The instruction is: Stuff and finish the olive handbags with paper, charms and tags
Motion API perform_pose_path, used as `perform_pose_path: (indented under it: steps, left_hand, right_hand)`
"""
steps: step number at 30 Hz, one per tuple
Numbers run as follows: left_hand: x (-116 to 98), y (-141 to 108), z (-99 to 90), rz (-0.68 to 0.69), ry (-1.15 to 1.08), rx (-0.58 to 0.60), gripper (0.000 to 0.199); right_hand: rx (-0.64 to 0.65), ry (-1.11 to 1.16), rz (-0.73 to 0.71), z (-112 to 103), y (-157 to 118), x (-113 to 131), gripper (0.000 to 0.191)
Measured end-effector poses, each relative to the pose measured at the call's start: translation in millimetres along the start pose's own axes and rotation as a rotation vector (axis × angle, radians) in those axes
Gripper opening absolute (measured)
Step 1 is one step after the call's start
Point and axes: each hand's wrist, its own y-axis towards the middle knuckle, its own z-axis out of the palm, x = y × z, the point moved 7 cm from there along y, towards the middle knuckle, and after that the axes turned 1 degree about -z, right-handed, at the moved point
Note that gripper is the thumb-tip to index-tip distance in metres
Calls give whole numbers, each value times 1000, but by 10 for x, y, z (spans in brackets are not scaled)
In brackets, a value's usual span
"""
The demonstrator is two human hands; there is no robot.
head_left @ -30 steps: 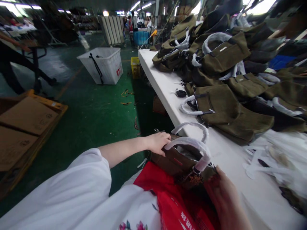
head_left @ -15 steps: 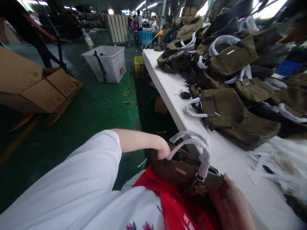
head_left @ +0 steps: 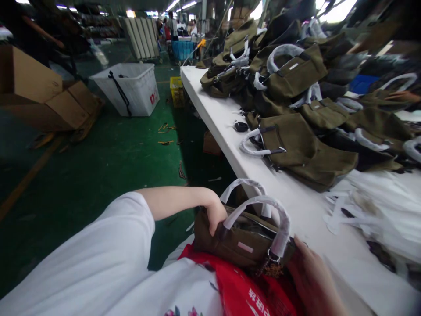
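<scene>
An olive-brown handbag (head_left: 222,245) rests on my lap against the red apron (head_left: 235,285). Its two handles (head_left: 278,219) are wrapped in white paper and stand up, and a charm (head_left: 272,267) hangs at the base of the nearer one. My left hand (head_left: 215,214) is closed on the bag's upper left rim, beside the handle base, with some fingertips hidden. At the bag's right end, my right hand (head_left: 307,265) grips its side; most of those fingers are behind or under it. A pale label (head_left: 245,247) shows on the front.
On the white table (head_left: 210,109) at right lie a heap of similar bags (head_left: 299,140) and crumpled white wrapping (head_left: 378,206). Across the green floor stand a white bin (head_left: 138,90), a yellow crate (head_left: 176,93) and cardboard boxes (head_left: 66,103). A person (head_left: 42,35) is at far left.
The bag has tilted so more of its front and its top opening show, and its handles have spread apart. My left hand has shifted slightly left and down with it. The view has turned right.
</scene>
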Motion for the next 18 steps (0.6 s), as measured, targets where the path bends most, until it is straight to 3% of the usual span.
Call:
perform_pose_path:
  steps: [3, 5, 8, 10, 11, 14, 16, 18]
  left_hand:
    - [-118, -142, -83, 4, 149, -90, 30]
    - [-194, -318, -320, 50, 161, -271, 30]
    - [-129, -798, -866, 229, -101, -846, 35]
    - [190, -1132, -1013, 272, -357, -1196, 40]
    - [394, -1216, -975, 245, -464, -1287, 44]
    - [891, -1050, -542, 108, -632, -1172, 60]
    - [1064, -830, -180, 76, -652, -1084, 73]
    - [1162, -661, 92, 42, -652, -1104, 86]
  right_hand:
    - [24, 160, 138, 28, -21, -59, 33]
    - [-24, 169, 131, -21, 7, -55, 32]
    - [-128, 19, 104, -131, 56, -49, 34]
    - [-173, -121, 79, -178, 87, -27, 37]
    - [-186, -172, 72, -189, 103, -17, 38]
    - [-195, -225, 90, -193, 147, -22, 40]
    - [-177, -238, 105, -177, 162, -35, 41]
    - [-144, -295, 60, -153, 160, -9, 42]
